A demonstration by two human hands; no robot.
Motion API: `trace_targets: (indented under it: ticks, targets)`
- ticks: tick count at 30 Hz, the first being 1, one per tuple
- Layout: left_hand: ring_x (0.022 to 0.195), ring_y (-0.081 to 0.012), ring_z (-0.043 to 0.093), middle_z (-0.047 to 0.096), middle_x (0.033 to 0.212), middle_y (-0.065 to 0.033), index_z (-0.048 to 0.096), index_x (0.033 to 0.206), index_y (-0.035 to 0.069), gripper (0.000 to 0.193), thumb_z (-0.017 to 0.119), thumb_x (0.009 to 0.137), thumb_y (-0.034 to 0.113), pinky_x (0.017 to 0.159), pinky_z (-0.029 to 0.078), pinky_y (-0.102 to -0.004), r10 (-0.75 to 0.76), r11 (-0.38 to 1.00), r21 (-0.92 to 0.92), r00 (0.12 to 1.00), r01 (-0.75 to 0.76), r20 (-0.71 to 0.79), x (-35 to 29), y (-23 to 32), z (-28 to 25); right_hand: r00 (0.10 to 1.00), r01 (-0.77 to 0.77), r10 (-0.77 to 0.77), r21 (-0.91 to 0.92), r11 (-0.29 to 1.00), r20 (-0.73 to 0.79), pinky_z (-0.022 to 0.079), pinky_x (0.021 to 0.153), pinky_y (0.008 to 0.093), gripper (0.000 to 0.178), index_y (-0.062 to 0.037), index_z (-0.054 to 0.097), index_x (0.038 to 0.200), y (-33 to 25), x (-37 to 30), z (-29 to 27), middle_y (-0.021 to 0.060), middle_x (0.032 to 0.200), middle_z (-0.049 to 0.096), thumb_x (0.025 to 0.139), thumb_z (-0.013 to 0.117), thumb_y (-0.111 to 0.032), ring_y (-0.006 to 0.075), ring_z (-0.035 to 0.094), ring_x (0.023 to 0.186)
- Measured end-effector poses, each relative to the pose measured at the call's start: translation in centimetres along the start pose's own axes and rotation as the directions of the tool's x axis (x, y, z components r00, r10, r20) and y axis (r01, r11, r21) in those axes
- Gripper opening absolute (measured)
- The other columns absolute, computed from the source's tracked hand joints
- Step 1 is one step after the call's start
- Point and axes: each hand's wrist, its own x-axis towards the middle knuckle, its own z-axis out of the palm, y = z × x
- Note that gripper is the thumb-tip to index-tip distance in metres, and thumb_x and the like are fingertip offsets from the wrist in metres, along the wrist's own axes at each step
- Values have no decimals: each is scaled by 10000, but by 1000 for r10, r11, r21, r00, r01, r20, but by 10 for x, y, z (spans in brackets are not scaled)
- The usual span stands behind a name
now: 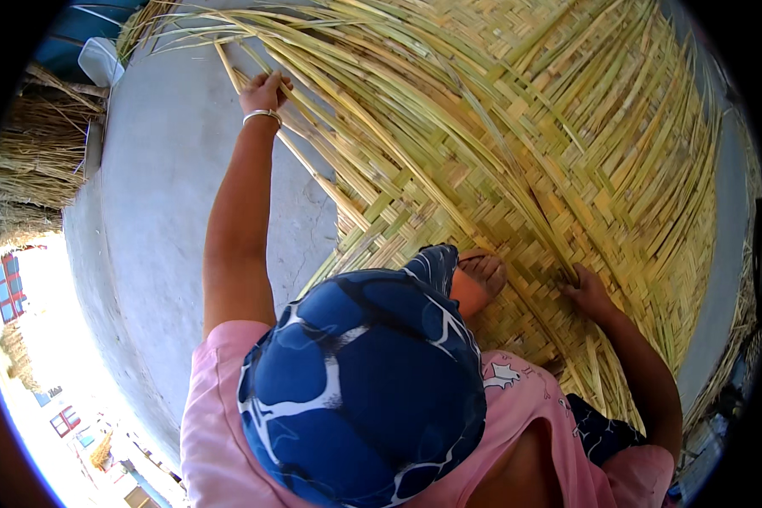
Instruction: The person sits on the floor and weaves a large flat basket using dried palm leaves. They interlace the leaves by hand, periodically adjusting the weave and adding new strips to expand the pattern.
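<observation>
A large woven mat (559, 195) of green and yellow split-reed strips spreads over the floor, with long loose strips fanning out toward the upper left. My left arm is stretched far forward, and my left hand (265, 91), with a bracelet at the wrist, is closed around a reed strip (232, 68) beside the mat's left edge. On the right, my right hand (588, 292) is low on the weave, its bent fingers gripping strips (559, 254) where they meet the woven part. The exact hold of the right fingertips is partly hidden.
My bent knee (364, 372) in blue patterned cloth hides the near part of the mat. My foot (481, 275) rests on the weave between my hands. Grey concrete floor (165, 195) lies to the left, with bundled dry stalks (38, 152) beyond and a pale container (102, 62).
</observation>
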Motion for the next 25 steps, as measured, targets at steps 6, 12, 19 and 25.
trace_targets:
  ticks: [6,12,19,25]
  targets:
    - [676,-253,645,636,795,-141,527,968,-24,191,580,849,115,583,554,-343,-277,960,-77,945,268,-173,-13,0,12,999,-39,38,-129,991,-4,426,839,390,504,-3,468,1190,-13,0,-10,221,1051,565,779,642,-238,340,553,971]
    - [668,-250,643,639,802,-123,530,965,-4,165,521,893,145,545,519,-342,-320,923,-280,930,264,-179,20,11,14,988,79,-114,-287,955,-109,372,929,407,600,-3,409,1260,-14,-6,-17,224,1176,500,760,655,-225,367,465,1097]
    - [644,-213,625,636,816,-105,529,954,16,193,386,923,142,454,490,-272,-274,887,-447,911,115,-309,50,81,2,931,192,-284,-356,915,-229,369,932,416,585,-9,418,1244,-18,-9,-30,214,1175,493,736,664,-160,373,449,1099]
    - [659,-277,627,610,813,-148,495,1007,-2,205,493,868,150,438,480,-298,-73,854,-518,997,45,-34,5,113,24,874,250,-406,-467,848,-267,349,965,416,568,-47,433,1245,-30,-12,-72,195,1194,489,736,667,-147,368,441,1114]
